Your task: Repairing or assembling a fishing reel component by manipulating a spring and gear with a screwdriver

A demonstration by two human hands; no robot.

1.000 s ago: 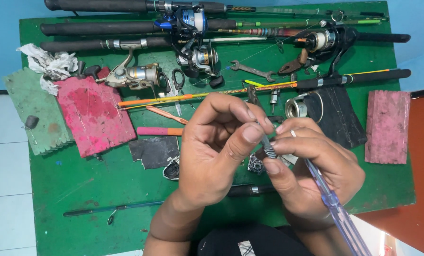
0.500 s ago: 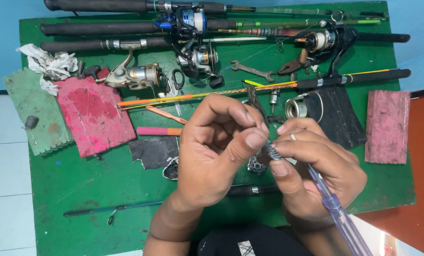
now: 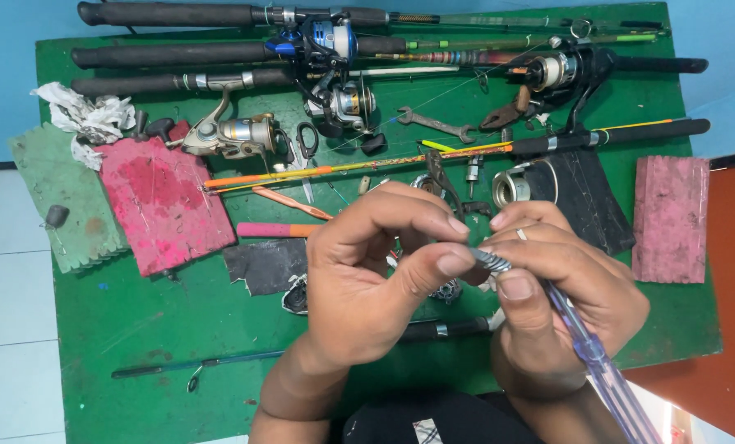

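My left hand (image 3: 376, 279) and my right hand (image 3: 557, 288) meet over the middle of a green table (image 3: 137, 312). Between their fingertips sits a small grey ribbed metal part (image 3: 489, 260), pinched by my left thumb and my right thumb and forefinger. My right hand also holds a screwdriver with a clear purple handle (image 3: 602, 370), which runs down to the lower right. A ring is on one finger of my right hand. What lies under the hands is mostly hidden.
Several fishing rods with reels (image 3: 335, 41) lie across the far side. A silver reel (image 3: 236, 136), a spanner (image 3: 435, 125), pliers (image 3: 503, 115), scissors (image 3: 306, 148), pink foam blocks (image 3: 166, 205) (image 3: 670, 218), a green foam block (image 3: 63, 205), crumpled paper (image 3: 88, 115) and a thin rod (image 3: 219, 360) surround the hands.
Both hands have stayed over the same spot, with only small finger movements around the metal part; the screwdriver handle has barely shifted.
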